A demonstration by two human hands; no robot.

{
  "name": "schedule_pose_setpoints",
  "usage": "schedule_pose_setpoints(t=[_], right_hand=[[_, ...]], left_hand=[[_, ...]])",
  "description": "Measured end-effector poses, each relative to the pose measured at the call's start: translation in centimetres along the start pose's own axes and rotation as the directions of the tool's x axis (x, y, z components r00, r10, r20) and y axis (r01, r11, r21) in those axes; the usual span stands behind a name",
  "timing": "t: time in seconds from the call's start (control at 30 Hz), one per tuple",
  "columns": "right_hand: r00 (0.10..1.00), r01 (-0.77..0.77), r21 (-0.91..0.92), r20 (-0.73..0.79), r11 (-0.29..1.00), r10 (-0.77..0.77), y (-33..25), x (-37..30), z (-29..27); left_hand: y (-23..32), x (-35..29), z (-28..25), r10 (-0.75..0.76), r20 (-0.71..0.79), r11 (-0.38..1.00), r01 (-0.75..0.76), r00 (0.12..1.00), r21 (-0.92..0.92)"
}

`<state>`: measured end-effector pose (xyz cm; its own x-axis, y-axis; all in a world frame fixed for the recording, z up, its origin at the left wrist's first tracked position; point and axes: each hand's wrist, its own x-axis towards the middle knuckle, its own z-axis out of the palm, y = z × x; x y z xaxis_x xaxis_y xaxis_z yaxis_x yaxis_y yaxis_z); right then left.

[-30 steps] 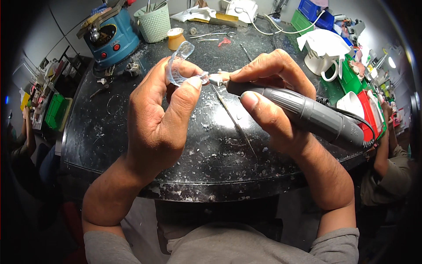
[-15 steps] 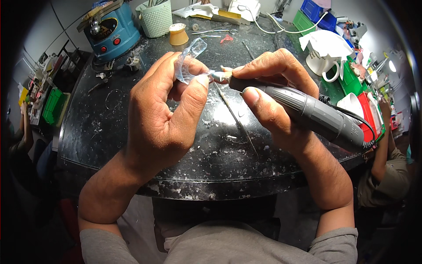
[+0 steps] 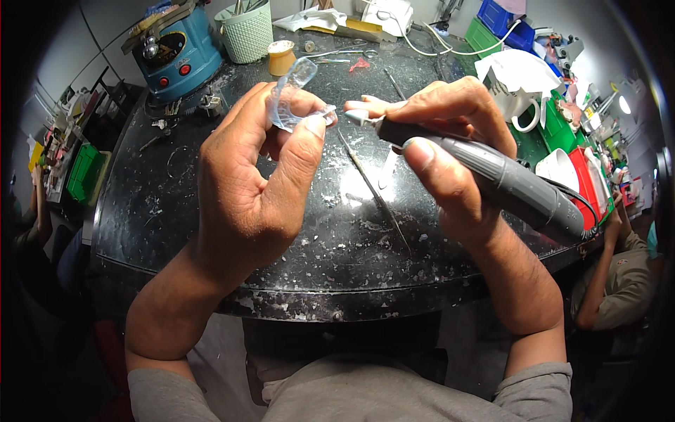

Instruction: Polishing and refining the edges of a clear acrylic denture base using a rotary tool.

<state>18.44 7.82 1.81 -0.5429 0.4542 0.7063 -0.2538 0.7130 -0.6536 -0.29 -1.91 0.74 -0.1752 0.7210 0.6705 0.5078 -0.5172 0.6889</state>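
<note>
Between thumb and fingers, my left hand (image 3: 256, 169) pinches a clear, U-shaped dental tray (image 3: 285, 98), raised above the bench. My right hand (image 3: 457, 133) is wrapped round a dark grey rotary handpiece (image 3: 503, 172) with a cord at its back end. Its pale, rounded bit (image 3: 357, 115) points left toward the clear tray, with a small gap between them. Whether the bit is spinning cannot be made out. Below and between the hands, a thin metal tool (image 3: 373, 186) lies on the black bench.
A blue machine (image 3: 169, 60) with red buttons stands at the back left, beside a pale green basket (image 3: 245, 34) of tools and a small tan jar (image 3: 282, 58). White mugs (image 3: 517, 102) and coloured bins (image 3: 587, 179) line the right. Other people sit at both sides.
My right hand has drawn the handpiece slightly right, so its bit has come away from the clear tray. My left hand and the tray have shifted a little left.
</note>
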Motion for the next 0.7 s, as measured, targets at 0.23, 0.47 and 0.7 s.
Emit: schedule_pose_setpoints(t=[0.23,0.47,0.7], right_hand=[[1.0,0.016,0.017,0.006,1.0,-0.016,0.12,0.0,0.33],[0.999,0.027,-0.03,0.024,0.999,-0.026,0.29,0.1,0.17],[0.999,0.039,-0.006,0.015,0.999,-0.039,0.38,0.1,0.46]], left_hand=[[-0.07,0.08,0.18,0.059,0.008,0.998,-0.06,0.998,0.031],[0.03,0.08,0.07,0.06,0.017,0.996,-0.061,0.998,0.06],[0.21,0.1,-0.06,0.065,0.04,0.992,-0.069,0.997,0.108]])
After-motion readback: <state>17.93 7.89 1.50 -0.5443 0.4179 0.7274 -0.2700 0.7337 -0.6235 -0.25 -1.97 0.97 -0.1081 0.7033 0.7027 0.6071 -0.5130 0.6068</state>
